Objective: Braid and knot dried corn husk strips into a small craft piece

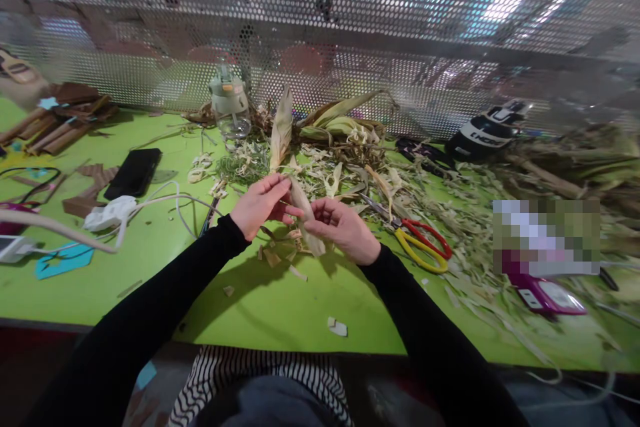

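Observation:
A pale strip of corn husk hangs between my two hands above the green table. Its upper end is pinched by my left hand, thumb on top. Lower down, my right hand grips the strip's right side between thumb and fingers. Just behind my hands lies a heap of shredded husk, with an upright dried husk at its back. Scissors with red and yellow handles lie to the right of my right hand. Small husk scraps are on the table in front.
Behind stand a clear bottle and a tilted black bottle, before a perforated metal screen. At left are a black phone, a white power strip with cables and brown rolls. A magenta device lies at right.

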Available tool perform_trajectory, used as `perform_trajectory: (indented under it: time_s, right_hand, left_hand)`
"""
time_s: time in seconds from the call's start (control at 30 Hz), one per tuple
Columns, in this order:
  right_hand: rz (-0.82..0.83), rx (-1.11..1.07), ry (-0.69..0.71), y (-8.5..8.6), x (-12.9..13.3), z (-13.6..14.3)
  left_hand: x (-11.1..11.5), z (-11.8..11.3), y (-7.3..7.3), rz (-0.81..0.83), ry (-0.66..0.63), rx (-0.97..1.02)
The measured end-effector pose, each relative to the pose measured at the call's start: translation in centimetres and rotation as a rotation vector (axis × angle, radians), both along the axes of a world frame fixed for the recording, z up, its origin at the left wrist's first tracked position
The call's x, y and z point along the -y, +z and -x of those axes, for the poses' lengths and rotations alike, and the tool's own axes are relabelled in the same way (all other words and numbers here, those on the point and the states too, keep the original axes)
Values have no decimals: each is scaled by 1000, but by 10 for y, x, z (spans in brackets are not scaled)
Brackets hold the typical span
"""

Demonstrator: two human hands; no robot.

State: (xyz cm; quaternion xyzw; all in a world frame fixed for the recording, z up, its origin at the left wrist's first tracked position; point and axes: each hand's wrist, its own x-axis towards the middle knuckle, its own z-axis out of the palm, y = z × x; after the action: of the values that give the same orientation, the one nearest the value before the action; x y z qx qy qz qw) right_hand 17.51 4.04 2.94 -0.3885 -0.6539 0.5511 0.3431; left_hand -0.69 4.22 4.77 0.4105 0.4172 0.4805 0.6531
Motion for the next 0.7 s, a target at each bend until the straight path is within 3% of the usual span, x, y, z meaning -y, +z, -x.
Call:
perform_trajectory:
  time_s: [0.17, 0.33, 0.47, 0.6, 0.7]
  right_hand:
    - [101, -28, 170, 1, 2, -1]
    - [60, -73, 146, -1, 3, 0]
    - [-30, -89, -86, -5, -1, -2]
    - [-98, -340, -415, -2, -11, -10]
    - [-125, -434, -512, 5, -15, -15]
  left_hand:
    - [-4, 2, 1, -26, 70, -77]
    - [-8, 3, 0, 48, 137, -5]
    - [-10, 8, 1, 80, 172, 90]
    - [-11, 9, 2, 85, 123, 64]
    - [-9, 8, 0, 109, 49, 34]
